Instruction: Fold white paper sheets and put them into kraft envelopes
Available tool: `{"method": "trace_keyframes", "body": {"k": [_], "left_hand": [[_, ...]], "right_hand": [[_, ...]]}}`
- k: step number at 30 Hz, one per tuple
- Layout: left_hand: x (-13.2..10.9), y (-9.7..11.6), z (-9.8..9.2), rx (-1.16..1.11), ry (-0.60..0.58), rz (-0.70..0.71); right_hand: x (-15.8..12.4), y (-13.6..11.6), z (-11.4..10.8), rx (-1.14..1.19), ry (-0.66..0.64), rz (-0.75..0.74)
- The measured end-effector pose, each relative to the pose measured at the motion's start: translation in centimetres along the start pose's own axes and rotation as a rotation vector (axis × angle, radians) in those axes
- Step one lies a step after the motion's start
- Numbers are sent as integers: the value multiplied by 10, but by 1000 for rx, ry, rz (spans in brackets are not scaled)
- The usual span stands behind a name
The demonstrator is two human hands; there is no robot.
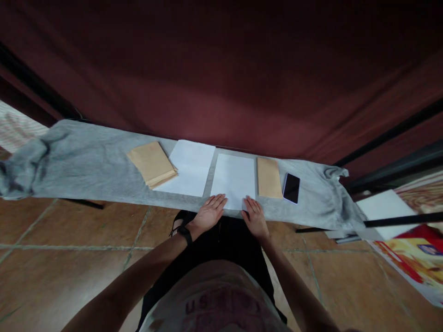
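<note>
A white sheet of paper (pixel 233 177) lies flat on the grey cloth in front of me. My left hand (pixel 210 212) rests with fingers stretched out at its near left corner. On the near right corner lies my right hand (pixel 255 216), its fingers also extended and flat. More white paper (pixel 194 168) is to the left, partly covered by a fanned stack of brown envelopes (pixel 152 163). Just right of the sheet sits what looks like a brown envelope or a small stack of them (pixel 269 177).
A phone (pixel 291 188) with a dark screen lies right of the brown envelope. The grey cloth (pixel 86 161) covers a long narrow bench, bunched at both ends. A dark red surface (pixel 221 92) rises behind it. At the lower right are a white panel (pixel 386 212) and a red-yellow box (pixel 415 258).
</note>
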State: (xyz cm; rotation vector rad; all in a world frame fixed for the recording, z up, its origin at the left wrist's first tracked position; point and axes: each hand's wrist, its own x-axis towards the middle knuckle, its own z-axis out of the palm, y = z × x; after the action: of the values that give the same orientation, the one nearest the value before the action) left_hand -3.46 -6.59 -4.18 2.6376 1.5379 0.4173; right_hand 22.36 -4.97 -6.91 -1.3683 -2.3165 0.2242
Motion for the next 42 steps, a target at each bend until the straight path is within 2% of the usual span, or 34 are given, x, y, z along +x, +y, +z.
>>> {"method": "trace_keyframes", "body": {"k": [9,13,17,20,23,29,32,36,42], "left_hand": [[13,-3,-9,-28,-36,-27],[19,-6,-18,-42,-87,-10],[22,-6,-30,-106,-70,-45],[15,-2,-40,-127,-79,-46],[-3,4,-50,-167,-85,-18],[-39,3,-62,-394,-18,-2],[-44,-9,-58,-451,72,-124],[-38,-29,-45,-589,151,-351],[-12,-40,-30,-672,169,-561]], "right_hand": [[8,0,-7,20,19,21],[8,1,-14,16,-30,-23],[8,2,-19,69,-26,-8],[5,5,-24,144,-14,39],[-3,10,-31,254,-23,74],[-18,11,-44,435,-31,65],[-18,6,-46,482,-14,147],[-10,0,-49,573,45,296],[11,0,-47,572,67,295]]}}
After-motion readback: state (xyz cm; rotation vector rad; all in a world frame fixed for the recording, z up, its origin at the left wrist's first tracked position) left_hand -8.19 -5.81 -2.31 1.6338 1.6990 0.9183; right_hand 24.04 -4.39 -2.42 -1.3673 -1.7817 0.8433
